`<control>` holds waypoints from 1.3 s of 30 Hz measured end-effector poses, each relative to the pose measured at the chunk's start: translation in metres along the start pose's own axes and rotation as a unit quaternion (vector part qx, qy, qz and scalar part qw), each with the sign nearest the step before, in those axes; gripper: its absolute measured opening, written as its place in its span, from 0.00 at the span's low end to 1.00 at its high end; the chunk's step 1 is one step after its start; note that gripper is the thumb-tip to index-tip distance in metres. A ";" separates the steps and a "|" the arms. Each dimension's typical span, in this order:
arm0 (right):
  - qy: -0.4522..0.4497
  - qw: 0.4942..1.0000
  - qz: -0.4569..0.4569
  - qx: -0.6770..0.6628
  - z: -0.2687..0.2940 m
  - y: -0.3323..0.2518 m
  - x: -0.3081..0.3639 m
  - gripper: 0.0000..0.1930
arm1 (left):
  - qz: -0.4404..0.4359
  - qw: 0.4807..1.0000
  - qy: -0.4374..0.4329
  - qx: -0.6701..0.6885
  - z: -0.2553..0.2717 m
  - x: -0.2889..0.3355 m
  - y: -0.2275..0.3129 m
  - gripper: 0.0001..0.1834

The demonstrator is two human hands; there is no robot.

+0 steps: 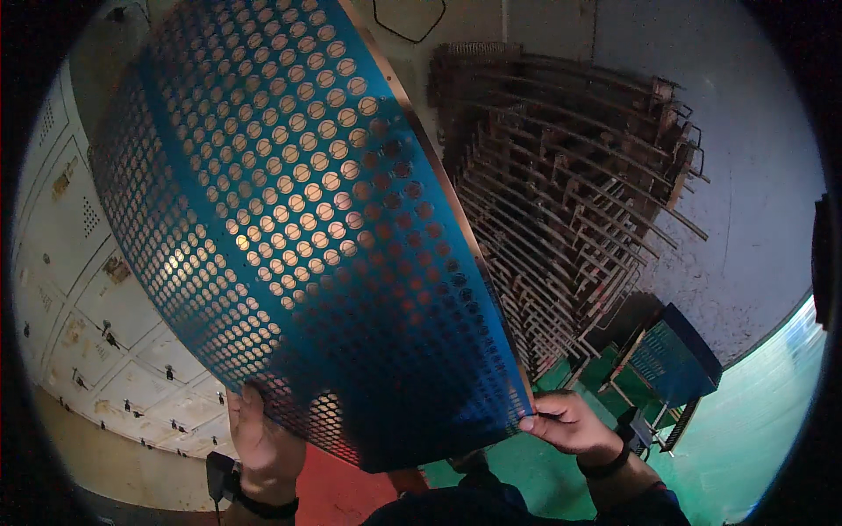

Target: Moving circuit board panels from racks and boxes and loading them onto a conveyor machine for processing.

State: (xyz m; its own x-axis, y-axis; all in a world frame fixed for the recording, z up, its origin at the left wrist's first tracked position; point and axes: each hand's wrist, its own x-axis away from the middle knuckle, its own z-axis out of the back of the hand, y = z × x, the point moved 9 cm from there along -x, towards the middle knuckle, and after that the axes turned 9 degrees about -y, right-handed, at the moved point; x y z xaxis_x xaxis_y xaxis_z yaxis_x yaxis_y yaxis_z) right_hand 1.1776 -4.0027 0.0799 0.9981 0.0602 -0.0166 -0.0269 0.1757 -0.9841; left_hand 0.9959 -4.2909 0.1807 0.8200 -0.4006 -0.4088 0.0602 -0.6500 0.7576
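Observation:
A large, thin blue circuit board panel (pixel 338 386) fills the middle of the view, held up in front of me at a tilt. Rows of small round copper-coloured pads cover it, and a bare copper strip runs down its right edge. My left hand (pixel 259 438) grips the lower left edge, thumb on the near face and the other fingers mostly hidden behind. At the lower right corner, my right hand (pixel 568 425) pinches the edge between thumb and fingers. Light glints off the pads at the left, while the lower part lies in shadow.
Behind the panel to the right stands a dark metal rack (pixel 605 193) with many rods sticking out. A blue panel (pixel 671 355) leans on a small stand near the right wall. Pale lockers (pixel 114 324) line the left side. The floor is green (pixel 544 482) and red (pixel 338 491).

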 end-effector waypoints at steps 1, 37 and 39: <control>-0.002 1.000 0.000 -0.001 -0.001 0.000 -0.001 0.08 | 0.006 1.000 0.000 0.008 -0.001 0.000 0.000 0.31; 0.000 1.000 -0.010 -0.012 -0.001 0.005 0.008 0.08 | 0.012 1.000 0.008 -0.020 -0.003 0.006 -0.010 0.27; 0.007 0.999 -0.026 -0.033 0.001 0.004 0.005 0.08 | 0.021 0.999 0.025 -0.019 -0.003 0.005 -0.017 0.26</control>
State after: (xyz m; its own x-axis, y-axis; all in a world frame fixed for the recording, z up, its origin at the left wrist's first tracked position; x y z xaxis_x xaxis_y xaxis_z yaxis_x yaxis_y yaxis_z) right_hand 1.1824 -4.0006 0.0762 0.9987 0.0382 0.0333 0.0288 0.1121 -0.9933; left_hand 1.0005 -4.2806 0.1674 0.8494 -0.3937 -0.3515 0.0459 -0.6083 0.7924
